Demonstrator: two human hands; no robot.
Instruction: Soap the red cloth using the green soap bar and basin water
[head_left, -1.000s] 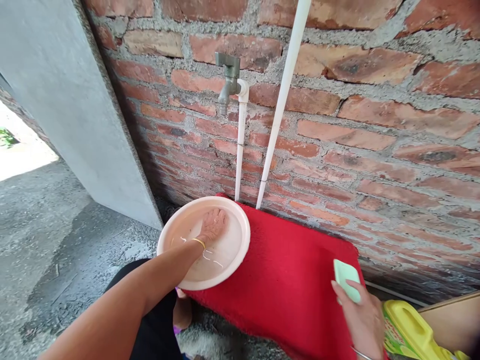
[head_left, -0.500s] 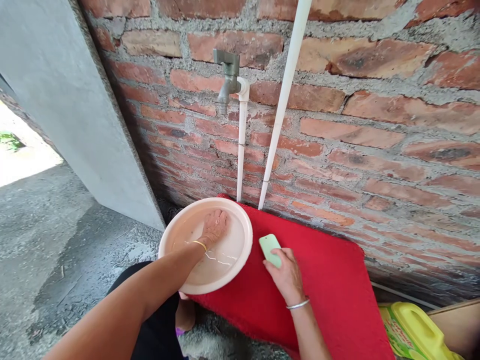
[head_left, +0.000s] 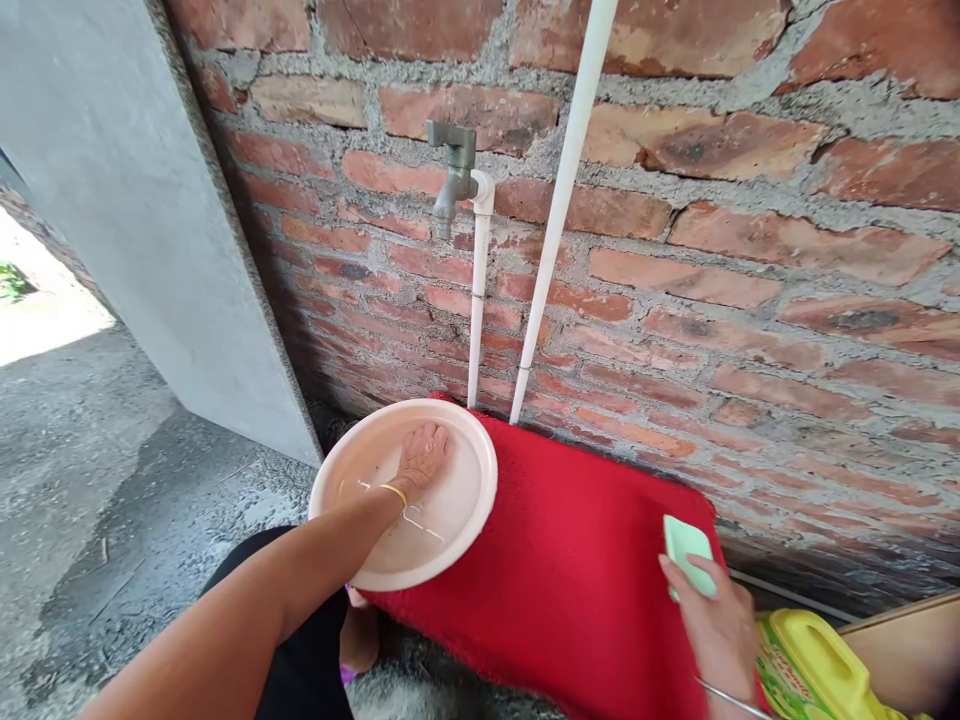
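A pale pink basin [head_left: 480, 500] holding shallow water sits on the left end of a red cloth-covered surface [head_left: 570, 560]. My left hand [head_left: 424, 455], with a gold bangle at the wrist, reaches into the basin. Its fingers are stretched out, back of the hand up, and no object shows in them. Near the right end of the red cloth, my right hand [head_left: 716, 620] grips a pale green scrub brush [head_left: 686, 545] with rounded corners. Its underside is hidden, so I cannot tell whether it touches the cloth. A silver bangle circles my right wrist.
A metal tap [head_left: 452, 175] on a white pipe [head_left: 478, 300] stands against the brick wall [head_left: 750, 230] above the basin. Another white pipe [head_left: 559, 210] slants beside it. A grey slab [head_left: 187, 220] leans at left. Bottom right lies a yellow jug [head_left: 817, 660].
My right hand has moved right with the pale green scrub brush, from beside the basin to the cloth's right end. My left hand stays in the basin. The view has shifted slightly.
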